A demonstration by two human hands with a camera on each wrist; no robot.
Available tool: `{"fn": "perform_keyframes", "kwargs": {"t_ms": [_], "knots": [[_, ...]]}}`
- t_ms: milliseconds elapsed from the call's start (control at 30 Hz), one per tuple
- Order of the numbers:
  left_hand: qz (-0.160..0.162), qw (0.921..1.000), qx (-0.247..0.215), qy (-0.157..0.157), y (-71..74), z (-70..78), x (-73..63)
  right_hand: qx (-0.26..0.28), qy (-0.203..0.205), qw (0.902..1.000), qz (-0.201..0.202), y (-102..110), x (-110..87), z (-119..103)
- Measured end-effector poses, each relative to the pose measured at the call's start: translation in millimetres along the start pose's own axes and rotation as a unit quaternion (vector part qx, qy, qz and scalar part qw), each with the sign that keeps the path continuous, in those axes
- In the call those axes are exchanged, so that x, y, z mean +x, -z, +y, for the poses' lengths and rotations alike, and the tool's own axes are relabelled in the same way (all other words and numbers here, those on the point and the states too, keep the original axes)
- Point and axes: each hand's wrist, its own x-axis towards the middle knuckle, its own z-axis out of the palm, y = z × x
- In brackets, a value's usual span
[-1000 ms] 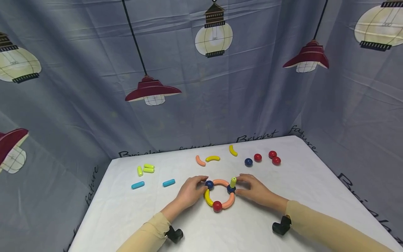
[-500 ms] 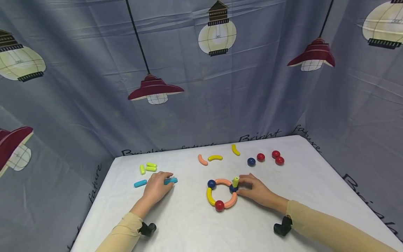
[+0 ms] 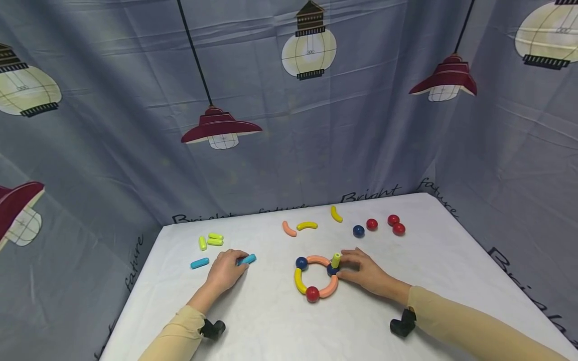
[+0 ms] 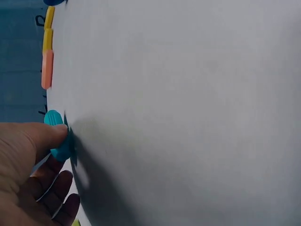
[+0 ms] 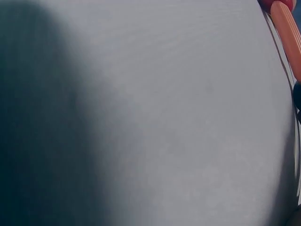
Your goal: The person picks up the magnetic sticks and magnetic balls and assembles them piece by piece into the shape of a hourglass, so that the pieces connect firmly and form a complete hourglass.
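Observation:
My left hand [image 3: 226,271] pinches a light blue stick [image 3: 247,259] low over the white table; the thumb lies on the stick [image 4: 54,117] in the left wrist view. A ring lies at mid-table: a blue ball [image 3: 301,263], a red ball [image 3: 312,294], a yellow curved stick [image 3: 299,282] and two coral curved sticks [image 3: 328,287]. At its right corner, a second blue ball [image 3: 331,271] carries an upright lime green stick [image 3: 335,260]. My right hand [image 3: 366,271] holds that corner, thumb and forefinger at the ball and green stick. The right wrist view mostly misses this hand.
Another blue stick [image 3: 199,263] and several lime green sticks [image 3: 215,241] lie at left. Behind the ring are a loose coral curved stick [image 3: 289,229] and two yellow curved sticks [image 3: 307,226]. A blue ball [image 3: 358,231] and three red balls [image 3: 399,229] sit back right.
My left hand has left the ring's left blue ball, moved left and taken hold of the nearer blue stick. The right hand has stayed at the ring's right corner.

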Motion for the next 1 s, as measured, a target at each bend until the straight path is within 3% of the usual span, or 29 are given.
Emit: {"fn": "perform_keyframes", "kwargs": {"t_ms": [100, 200, 333, 600, 1000], "knots": [[-0.021, 0.9966, -0.079, 0.008, -4.8, 8.6, 3.0, -0.004, 0.0, 1.0, 0.003, 0.2, -0.2, -0.6], [-0.045, 0.9856, -0.162, 0.013, -9.5, 21.5, 5.7, -0.003, 0.001, 1.0, 0.005, 0.1, -0.4, -1.0], [-0.066, 0.972, -0.226, 0.002, -15.4, 42.0, 7.7, -0.001, -0.003, 1.0, 0.007, -0.2, 0.0, -0.6], [-0.093, 0.9583, -0.268, -0.032, -30.7, 74.8, 14.6, 0.007, 0.003, 1.0, 0.006, -2.2, -1.5, 0.3], [-0.097, 0.9553, -0.274, -0.056, -39.1, 97.2, 19.7, 0.006, 0.013, 0.9999, 0.004, -2.0, -1.5, -0.1]]}}
